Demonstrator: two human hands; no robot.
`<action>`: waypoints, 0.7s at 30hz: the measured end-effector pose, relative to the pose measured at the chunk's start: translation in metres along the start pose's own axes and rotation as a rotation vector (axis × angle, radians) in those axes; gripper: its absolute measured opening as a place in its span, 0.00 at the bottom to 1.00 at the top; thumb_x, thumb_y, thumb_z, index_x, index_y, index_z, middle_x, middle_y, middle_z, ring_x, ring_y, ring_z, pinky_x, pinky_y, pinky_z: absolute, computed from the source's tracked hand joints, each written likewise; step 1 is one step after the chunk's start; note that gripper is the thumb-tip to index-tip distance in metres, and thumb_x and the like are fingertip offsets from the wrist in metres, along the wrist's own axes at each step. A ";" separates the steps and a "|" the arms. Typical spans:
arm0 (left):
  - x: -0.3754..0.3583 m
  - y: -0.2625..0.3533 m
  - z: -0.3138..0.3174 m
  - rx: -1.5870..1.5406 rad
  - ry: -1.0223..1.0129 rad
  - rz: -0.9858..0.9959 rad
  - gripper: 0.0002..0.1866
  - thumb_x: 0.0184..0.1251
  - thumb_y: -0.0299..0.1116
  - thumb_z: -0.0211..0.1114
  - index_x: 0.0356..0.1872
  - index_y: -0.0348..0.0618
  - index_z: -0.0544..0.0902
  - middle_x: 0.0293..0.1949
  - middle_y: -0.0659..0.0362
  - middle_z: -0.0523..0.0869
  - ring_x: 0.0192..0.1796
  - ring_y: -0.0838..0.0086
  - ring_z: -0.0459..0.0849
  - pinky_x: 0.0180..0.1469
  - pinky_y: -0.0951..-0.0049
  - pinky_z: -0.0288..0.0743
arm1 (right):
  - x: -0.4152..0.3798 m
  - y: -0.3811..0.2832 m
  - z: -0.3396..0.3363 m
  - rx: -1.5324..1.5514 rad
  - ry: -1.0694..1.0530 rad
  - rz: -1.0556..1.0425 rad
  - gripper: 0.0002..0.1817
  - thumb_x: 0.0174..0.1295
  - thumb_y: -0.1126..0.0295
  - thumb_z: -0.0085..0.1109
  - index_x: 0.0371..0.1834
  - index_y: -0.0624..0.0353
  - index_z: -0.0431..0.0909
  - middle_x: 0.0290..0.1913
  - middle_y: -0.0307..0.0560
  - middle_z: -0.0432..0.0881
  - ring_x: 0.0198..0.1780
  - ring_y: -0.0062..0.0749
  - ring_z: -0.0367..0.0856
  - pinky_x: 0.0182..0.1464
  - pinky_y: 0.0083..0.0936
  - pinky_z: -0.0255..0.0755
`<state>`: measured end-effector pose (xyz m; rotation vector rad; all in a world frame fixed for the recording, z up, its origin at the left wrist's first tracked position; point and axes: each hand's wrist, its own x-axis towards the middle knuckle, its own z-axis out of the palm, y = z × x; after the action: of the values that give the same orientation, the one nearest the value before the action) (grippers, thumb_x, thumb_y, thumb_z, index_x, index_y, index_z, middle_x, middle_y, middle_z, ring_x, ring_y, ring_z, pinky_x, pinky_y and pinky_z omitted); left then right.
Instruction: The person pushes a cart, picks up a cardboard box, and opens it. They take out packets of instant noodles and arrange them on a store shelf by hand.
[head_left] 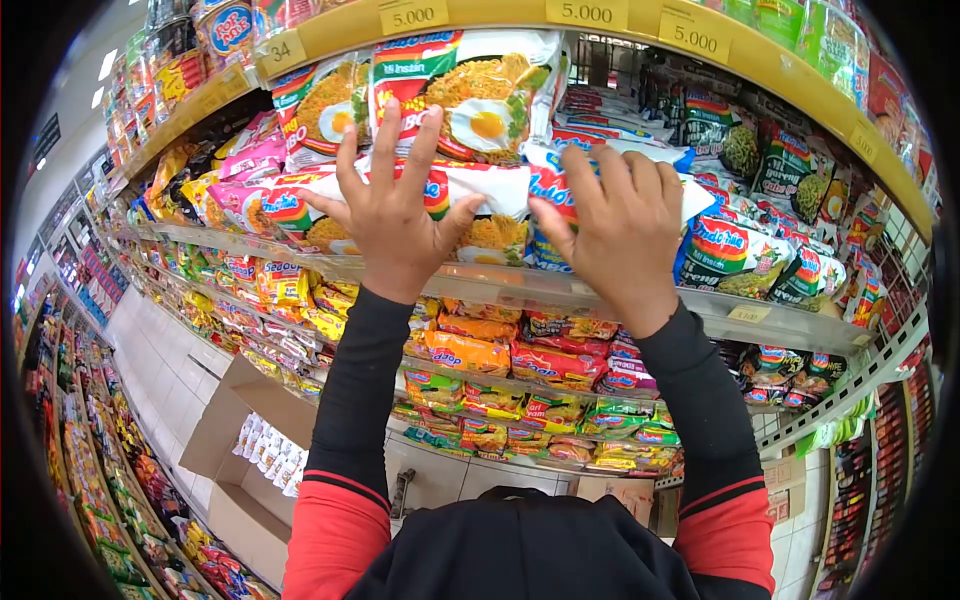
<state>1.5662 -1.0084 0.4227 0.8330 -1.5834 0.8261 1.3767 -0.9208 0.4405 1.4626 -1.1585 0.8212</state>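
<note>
My left hand (398, 215) has its fingers spread over white and red noodle packs on the shelf, touching their front. Behind its fingertips, a large noodle pack (485, 105) with a fried egg picture stands upright, another pack (335, 105) leaning at its left. My right hand (615, 220) is beside it, its fingers bent over the top of a white and blue pack (548, 185), thumb apart at the front. Dark green and white noodle packs (735, 255) lie right of this hand.
A yellow shelf edge (415, 14) with price tags runs above the hands. Below are a clear shelf rail (520, 280) and tiers of noodle packs. An open cardboard box (235, 420) holding packs is on the floor at the lower left. A metal shelf frame (850, 385) stands at right.
</note>
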 end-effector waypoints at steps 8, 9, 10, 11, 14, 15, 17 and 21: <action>-0.002 -0.005 0.004 -0.104 -0.006 -0.018 0.37 0.57 0.72 0.49 0.65 0.67 0.71 0.68 0.64 0.66 0.67 0.52 0.61 0.60 0.26 0.28 | -0.007 0.000 0.000 0.024 0.007 0.005 0.23 0.50 0.51 0.64 0.43 0.55 0.77 0.38 0.43 0.77 0.42 0.38 0.72 0.50 0.36 0.62; -0.002 -0.005 0.004 -0.109 -0.012 -0.016 0.37 0.57 0.72 0.49 0.65 0.67 0.71 0.68 0.64 0.66 0.67 0.52 0.61 0.60 0.26 0.28 | -0.008 -0.001 0.002 0.019 0.035 0.003 0.24 0.50 0.50 0.63 0.43 0.55 0.76 0.36 0.42 0.75 0.41 0.37 0.71 0.50 0.36 0.61; -0.002 -0.004 0.003 -0.080 -0.025 -0.011 0.36 0.58 0.71 0.49 0.65 0.67 0.70 0.69 0.63 0.66 0.67 0.52 0.60 0.60 0.25 0.28 | -0.008 -0.001 0.002 0.017 0.028 0.006 0.24 0.50 0.50 0.63 0.43 0.55 0.76 0.36 0.42 0.75 0.41 0.37 0.71 0.50 0.36 0.61; -0.003 -0.004 0.001 -0.051 -0.038 -0.006 0.36 0.58 0.70 0.50 0.66 0.67 0.70 0.69 0.63 0.65 0.67 0.52 0.60 0.59 0.25 0.28 | -0.007 -0.002 0.002 0.019 0.028 0.010 0.24 0.49 0.50 0.63 0.43 0.56 0.76 0.36 0.42 0.75 0.41 0.37 0.71 0.51 0.36 0.60; -0.004 -0.003 -0.003 -0.058 -0.063 0.001 0.35 0.60 0.67 0.52 0.67 0.67 0.68 0.70 0.62 0.63 0.68 0.52 0.58 0.59 0.23 0.29 | -0.009 -0.002 -0.005 0.005 -0.004 0.022 0.27 0.50 0.49 0.63 0.45 0.59 0.75 0.38 0.44 0.75 0.42 0.38 0.71 0.51 0.36 0.60; -0.004 -0.004 -0.005 -0.065 -0.060 0.001 0.35 0.60 0.67 0.52 0.67 0.67 0.68 0.70 0.62 0.63 0.68 0.52 0.58 0.59 0.23 0.29 | -0.008 -0.001 -0.006 0.035 -0.006 0.007 0.28 0.50 0.49 0.62 0.47 0.60 0.75 0.39 0.45 0.76 0.43 0.38 0.71 0.51 0.36 0.60; -0.004 -0.006 -0.010 -0.117 -0.075 0.023 0.33 0.61 0.63 0.54 0.67 0.66 0.68 0.70 0.61 0.62 0.69 0.51 0.56 0.58 0.22 0.29 | -0.009 0.002 -0.016 0.135 -0.104 0.015 0.32 0.54 0.48 0.61 0.53 0.63 0.73 0.46 0.50 0.76 0.50 0.43 0.72 0.58 0.41 0.59; -0.008 -0.011 -0.016 -0.231 -0.041 0.031 0.31 0.62 0.60 0.55 0.66 0.66 0.68 0.70 0.59 0.62 0.71 0.50 0.54 0.59 0.22 0.29 | -0.012 0.015 -0.041 0.174 -0.149 0.022 0.30 0.61 0.56 0.57 0.63 0.62 0.67 0.60 0.54 0.72 0.65 0.49 0.67 0.70 0.49 0.48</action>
<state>1.5852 -0.9995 0.4185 0.6640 -1.6941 0.6367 1.3624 -0.8776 0.4432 1.6801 -1.2408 0.8565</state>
